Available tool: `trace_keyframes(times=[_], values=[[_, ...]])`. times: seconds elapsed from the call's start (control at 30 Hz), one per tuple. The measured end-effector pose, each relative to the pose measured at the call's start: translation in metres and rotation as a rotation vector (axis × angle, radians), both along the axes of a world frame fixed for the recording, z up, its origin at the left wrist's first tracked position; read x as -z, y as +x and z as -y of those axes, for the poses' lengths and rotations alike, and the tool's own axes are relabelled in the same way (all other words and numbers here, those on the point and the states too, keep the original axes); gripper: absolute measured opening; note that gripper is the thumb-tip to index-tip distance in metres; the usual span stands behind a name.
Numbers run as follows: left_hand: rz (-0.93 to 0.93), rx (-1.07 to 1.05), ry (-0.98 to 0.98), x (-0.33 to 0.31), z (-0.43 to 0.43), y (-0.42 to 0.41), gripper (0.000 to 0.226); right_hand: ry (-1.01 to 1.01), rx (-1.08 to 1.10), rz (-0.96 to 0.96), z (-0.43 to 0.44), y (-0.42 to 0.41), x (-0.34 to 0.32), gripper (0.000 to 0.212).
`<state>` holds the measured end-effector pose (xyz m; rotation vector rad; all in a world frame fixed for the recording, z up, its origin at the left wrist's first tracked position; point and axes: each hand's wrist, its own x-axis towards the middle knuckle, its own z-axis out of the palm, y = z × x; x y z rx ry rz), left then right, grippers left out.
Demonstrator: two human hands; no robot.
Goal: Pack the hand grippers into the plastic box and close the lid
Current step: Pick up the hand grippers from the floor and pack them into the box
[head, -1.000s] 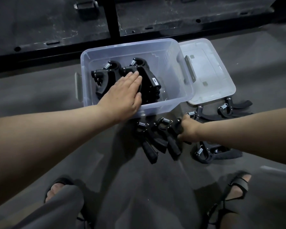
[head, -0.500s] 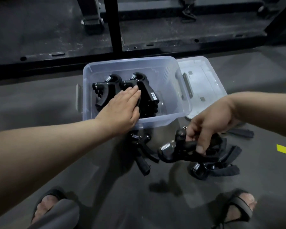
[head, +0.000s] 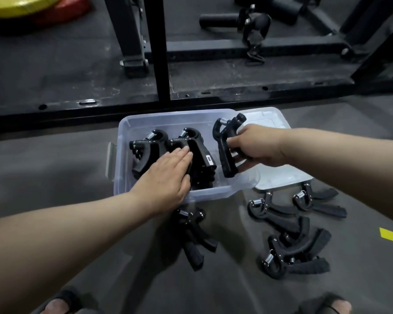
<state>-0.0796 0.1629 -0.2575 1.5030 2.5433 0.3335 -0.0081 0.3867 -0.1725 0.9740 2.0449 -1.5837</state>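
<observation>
1. Progress looks to be near the middle. A block of packed grippers (head: 150,152) stands in the plastic box (head: 120,155), directly under the left hand's fingers, spring ends pointing away from the person.
2. Left hand (head: 168,175): fingers straight and together, laid flat on top of that block, apparently steadying it. It grips nothing.
3. Right hand (head: 252,146): fingers are curled round the handles of the held gripper (head: 225,152). This one hangs over the free part of the box, between the two hands, spring end up and away, and does not yet touch the box floor as far as I can tell.
4. Left to do:
   - Set this one down beside the block.
   - Collect the loose grippers (head: 293,241), which lie on the floor (head: 55,177) below the right forearm, and a couple more (head: 193,236) just nearer than the left wrist.
5. Lid (head: 281,175): off, lying flat beyond and beneath the right hand, against the box's side. Closing it comes last and has not begun.
6. Writing: a small white label (head: 208,159) sits on the packed gripper just beyond the left fingertips, but its print is too small to read. Faint raised lettering on the heads is likewise illegible, so no brand can be made out.
</observation>
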Motion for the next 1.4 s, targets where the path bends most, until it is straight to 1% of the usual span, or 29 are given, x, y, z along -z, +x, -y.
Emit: trace_keyframes(times=[0.07,0.13,0.2,0.23,0.37,0.4,0.43,0.5,0.6,0.7,0.8,0.93,1.0,1.07,1.1,1.17,1.23,1.33,1.4], values=[[0.005,0.001,0.011,0.0,0.0,0.0,0.067,0.081,-0.054,0.053,0.006,-0.008,0.009,0.015],[0.008,0.0,0.013,-0.001,0.0,0.001,0.068,0.161,-0.095,0.124,0.011,-0.015,0.018,0.018],[0.013,-0.005,0.01,-0.002,0.0,0.001,0.069,0.174,-0.096,0.177,0.014,-0.019,0.033,0.023],[0.014,-0.007,0.011,-0.002,0.0,0.001,0.069,0.149,-0.074,0.194,0.015,-0.021,0.042,0.026],[0.022,-0.015,0.019,-0.003,0.001,0.001,0.067,-0.099,0.076,0.265,0.024,-0.019,0.058,0.033],[0.029,-0.016,0.018,-0.003,0.001,0.001,0.067,-0.13,0.086,0.27,0.025,-0.019,0.06,0.035],[0.036,-0.015,0.018,-0.003,0.002,0.001,0.067,-0.144,0.093,0.268,0.026,-0.02,0.062,0.035],[0.045,-0.014,0.025,-0.004,0.002,0.0,0.067,-0.095,0.084,0.251,0.027,-0.021,0.063,0.033],[0.051,-0.016,0.032,-0.004,0.002,0.0,0.067,-0.058,0.02,0.24,0.03,-0.017,0.06,0.032],[0.063,-0.018,0.037,-0.004,0.002,0.001,0.067,-0.129,-0.081,0.271,0.032,-0.016,0.062,0.032],[0.071,-0.02,0.039,-0.003,0.001,0.0,0.067,-0.168,-0.114,0.295,0.032,-0.016,0.068,0.028],[0.075,-0.023,0.034,-0.005,0.002,0.001,0.067,-0.137,-0.012,0.27,0.032,-0.017,0.073,0.024],[0.084,-0.026,0.029,-0.006,0.002,0.001,0.067,-0.06,0.045,0.225,0.036,-0.017,0.075,0.021],[0.086,-0.029,0.027,-0.005,0.002,0.001,0.066,0.067,0.085,0.175,0.035,-0.018,0.076,0.017],[0.085,-0.03,0.026,-0.005,0.002,0.001,0.066,0.079,0.105,0.154,0.032,-0.019,0.078,0.017],[0.08,-0.031,0.024,-0.004,0.002,0.0,0.065,0.012,0.137,0.148,0.027,-0.021,0.079,0.018],[0.071,-0.032,0.02,-0.003,0.001,0.0,0.065,0.003,0.082,0.151,0.021,-0.019,0.076,0.026],[0.057,-0.032,0.015,-0.003,0.001,0.0,0.066,0.1,-0.078,0.143,0.016,-0.015,0.076,0.059],[0.054,-0.036,0.013,-0.004,0.001,0.0,0.066,0.173,-0.085,0.115,0.015,-0.013,0.075,0.072]])
